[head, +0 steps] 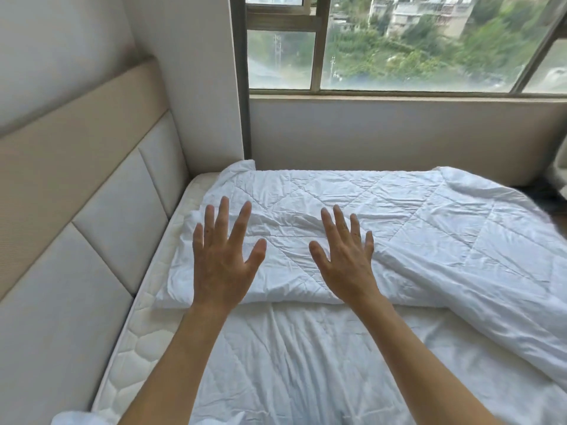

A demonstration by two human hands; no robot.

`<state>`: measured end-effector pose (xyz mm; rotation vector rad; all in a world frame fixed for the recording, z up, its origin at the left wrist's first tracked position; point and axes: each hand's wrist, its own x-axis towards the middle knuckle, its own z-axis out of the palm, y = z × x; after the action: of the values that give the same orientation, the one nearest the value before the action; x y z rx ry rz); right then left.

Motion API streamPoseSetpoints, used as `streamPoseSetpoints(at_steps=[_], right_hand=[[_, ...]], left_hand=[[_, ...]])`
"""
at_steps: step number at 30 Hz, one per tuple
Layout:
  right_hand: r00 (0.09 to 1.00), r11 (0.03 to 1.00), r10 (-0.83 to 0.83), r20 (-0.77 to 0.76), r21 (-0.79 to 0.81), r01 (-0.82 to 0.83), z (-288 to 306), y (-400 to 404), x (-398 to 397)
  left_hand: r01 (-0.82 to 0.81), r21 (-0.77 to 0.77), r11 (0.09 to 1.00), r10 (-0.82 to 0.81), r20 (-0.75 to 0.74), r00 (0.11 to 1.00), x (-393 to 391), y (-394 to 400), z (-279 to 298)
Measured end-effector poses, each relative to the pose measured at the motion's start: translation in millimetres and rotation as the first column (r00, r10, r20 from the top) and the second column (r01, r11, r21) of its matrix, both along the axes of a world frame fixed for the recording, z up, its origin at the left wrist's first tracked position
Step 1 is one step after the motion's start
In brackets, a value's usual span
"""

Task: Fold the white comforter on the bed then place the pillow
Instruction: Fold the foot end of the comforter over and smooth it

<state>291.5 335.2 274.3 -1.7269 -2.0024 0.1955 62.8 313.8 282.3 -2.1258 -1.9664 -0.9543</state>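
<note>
While the padded beige headboard (101, 191) stands at far left, the left hand (222, 259) and right hand (345, 259) spread flat, gripping nothing, seemingly resting on the folded white quilted comforter (414, 228) lying beside that headboard.

Two bare forearms, no sleeves; left grip (222, 265), right grip (346, 265) ringless
</note>
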Motion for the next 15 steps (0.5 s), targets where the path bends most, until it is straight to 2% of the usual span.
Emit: streamPoseSetpoints(at_steps=[7,15], right_hand=[[0.994,0.995,-0.093,-0.053,-0.033,0.091,-13.6,-68.7,90.5],[0.896,0.903,-0.428,-0.116,-0.111,0.416,-36.7,-177.3,340.8]], left_hand=[[0.102,-0.029,0.994,-0.099,0.114,0.989,89.9,-33.3,-14.7],[0.358,-0.11,0.927,-0.31,0.308,0.899,333.4,-76.1,-46.3]])
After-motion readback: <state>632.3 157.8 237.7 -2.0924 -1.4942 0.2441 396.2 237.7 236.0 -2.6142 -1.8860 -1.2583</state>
